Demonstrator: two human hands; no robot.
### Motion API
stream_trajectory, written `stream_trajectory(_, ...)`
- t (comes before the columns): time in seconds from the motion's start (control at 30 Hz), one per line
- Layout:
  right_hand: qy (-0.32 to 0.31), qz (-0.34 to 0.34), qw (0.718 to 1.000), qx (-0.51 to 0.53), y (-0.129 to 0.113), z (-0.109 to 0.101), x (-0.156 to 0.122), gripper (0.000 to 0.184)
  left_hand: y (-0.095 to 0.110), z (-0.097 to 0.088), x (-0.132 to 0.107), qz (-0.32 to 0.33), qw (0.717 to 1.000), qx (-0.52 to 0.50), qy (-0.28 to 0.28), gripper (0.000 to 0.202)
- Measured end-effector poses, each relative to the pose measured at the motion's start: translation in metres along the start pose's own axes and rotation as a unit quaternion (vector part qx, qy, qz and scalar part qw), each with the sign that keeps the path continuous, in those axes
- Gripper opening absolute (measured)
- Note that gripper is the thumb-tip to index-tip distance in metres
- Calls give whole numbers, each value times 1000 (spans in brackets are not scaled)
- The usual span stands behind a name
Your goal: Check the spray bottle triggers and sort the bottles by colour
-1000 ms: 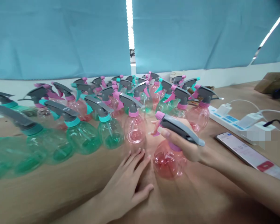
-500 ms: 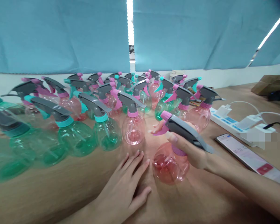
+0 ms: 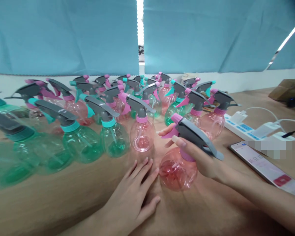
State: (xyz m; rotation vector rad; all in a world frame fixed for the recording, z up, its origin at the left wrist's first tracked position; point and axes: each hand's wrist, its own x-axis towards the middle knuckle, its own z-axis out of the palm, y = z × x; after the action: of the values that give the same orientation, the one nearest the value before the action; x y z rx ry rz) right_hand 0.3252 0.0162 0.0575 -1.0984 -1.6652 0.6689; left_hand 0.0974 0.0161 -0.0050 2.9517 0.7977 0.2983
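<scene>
My right hand (image 3: 199, 155) is closed round the grey trigger head and neck of a pink spray bottle (image 3: 178, 170), which stands tilted on the wooden table (image 3: 64, 200) in the front middle. A finger reaches the pink trigger. My left hand (image 3: 132, 193) lies flat on the table just left of that bottle, fingers stretched out, holding nothing. Right behind my hands stand another pink spray bottle (image 3: 142, 132) and a green spray bottle (image 3: 113, 137).
Several more green and pink spray bottles crowd the table's left and back. A phone (image 3: 265, 167) lies at the right, with a white power strip (image 3: 248, 129) and cables behind it. Blue blinds (image 3: 64, 36) hang at the back. A cardboard box (image 3: 287, 88) sits far right.
My right hand has shifted the held pink bottle slightly; its sprayer head now sits a little lower and further right. The left hand has stayed flat in place.
</scene>
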Motion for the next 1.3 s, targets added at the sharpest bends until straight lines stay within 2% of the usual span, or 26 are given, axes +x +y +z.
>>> stream_trajectory(0.23,-6,-10,1000,4,-1,0,0,25,0,1,-3,-4,1000,-13,9,56)
stream_trajectory(0.37,-8,-13,1000,5,-4,0,0,22,0,0,-2,-8,1000,-17,-4,55)
stream_trajectory(0.9,-16,0,1000,19,-2,0,-2,29,1,-2,-1,-8,1000,-8,-12,55)
stream_trajectory(1.07,-18,-17,1000,-11,-2,-2,1,26,0,-1,-1,-13,1000,-20,-14,56)
stream_trajectory(1.3,-37,-54,996,-54,-14,-8,4,29,0,-1,-2,-9,999,-32,-2,54)
